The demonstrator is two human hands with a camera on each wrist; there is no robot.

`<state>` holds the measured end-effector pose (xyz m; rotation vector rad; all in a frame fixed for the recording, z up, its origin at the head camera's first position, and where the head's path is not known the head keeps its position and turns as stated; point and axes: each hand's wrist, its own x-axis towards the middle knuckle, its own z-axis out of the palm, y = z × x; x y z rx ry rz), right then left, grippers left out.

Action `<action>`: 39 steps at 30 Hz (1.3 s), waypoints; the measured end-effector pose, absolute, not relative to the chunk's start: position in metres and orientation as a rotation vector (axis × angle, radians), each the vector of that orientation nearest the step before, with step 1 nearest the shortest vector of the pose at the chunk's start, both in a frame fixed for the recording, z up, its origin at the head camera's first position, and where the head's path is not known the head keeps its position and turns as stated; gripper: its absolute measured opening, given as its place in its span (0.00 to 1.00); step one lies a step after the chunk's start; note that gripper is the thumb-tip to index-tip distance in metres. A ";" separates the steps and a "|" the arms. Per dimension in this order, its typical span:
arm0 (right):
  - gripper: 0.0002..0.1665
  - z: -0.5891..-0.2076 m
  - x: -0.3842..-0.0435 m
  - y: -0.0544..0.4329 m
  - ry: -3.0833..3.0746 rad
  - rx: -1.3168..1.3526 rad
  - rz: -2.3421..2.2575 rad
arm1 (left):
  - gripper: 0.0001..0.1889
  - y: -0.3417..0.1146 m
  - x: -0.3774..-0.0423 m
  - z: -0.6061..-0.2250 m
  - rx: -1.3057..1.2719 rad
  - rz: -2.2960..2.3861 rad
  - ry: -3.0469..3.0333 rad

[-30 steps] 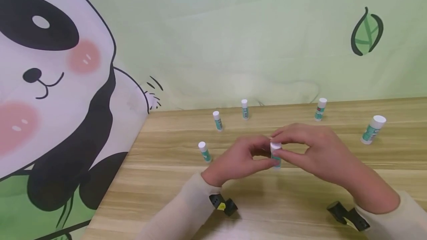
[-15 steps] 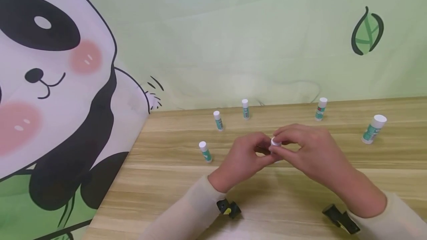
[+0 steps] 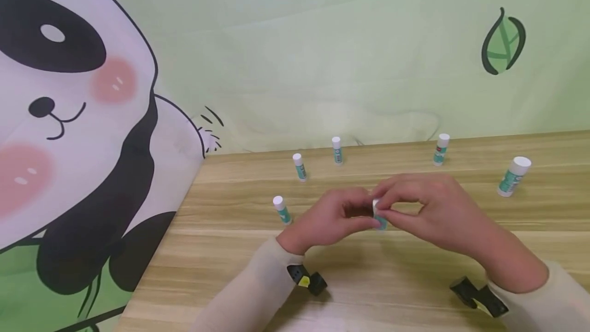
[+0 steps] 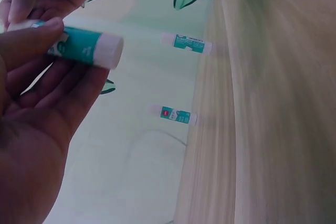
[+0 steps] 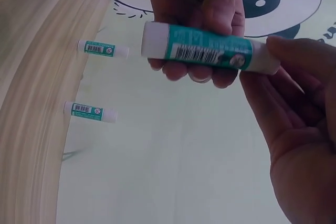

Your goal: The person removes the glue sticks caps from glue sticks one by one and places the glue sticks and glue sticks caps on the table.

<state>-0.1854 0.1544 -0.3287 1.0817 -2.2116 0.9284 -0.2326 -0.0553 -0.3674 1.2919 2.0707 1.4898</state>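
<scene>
Two grips: left hand (image 3: 324, 222) clamps the held glue stick (image 5: 210, 51), right hand (image 3: 438, 214) pinches its cap (image 5: 262, 59).
Held glue stick: upright above table (image 3: 392, 281), inside its far edge.
Cap: may slip, if pinch is loose.
Leftmost glue stick (image 3: 282, 211): could topple, if left hand drifts toward left edge.

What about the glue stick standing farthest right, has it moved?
No. Against the painted leaf on the backdrop, that glue stick stands in the same place; only the camera view shifted slightly.
</scene>
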 end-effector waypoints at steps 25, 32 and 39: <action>0.10 -0.343 -0.189 0.138 -2.274 0.747 0.903 | 0.09 -0.045 -0.226 -0.375 1.107 1.485 2.616; 0.09 -0.342 -0.189 0.141 -2.266 0.803 0.864 | 0.09 -0.045 -0.226 -0.375 1.130 1.511 2.515; 0.11 -0.339 -0.189 0.145 -2.274 0.904 0.889 | 0.10 -0.049 -0.229 -0.372 1.134 1.536 2.343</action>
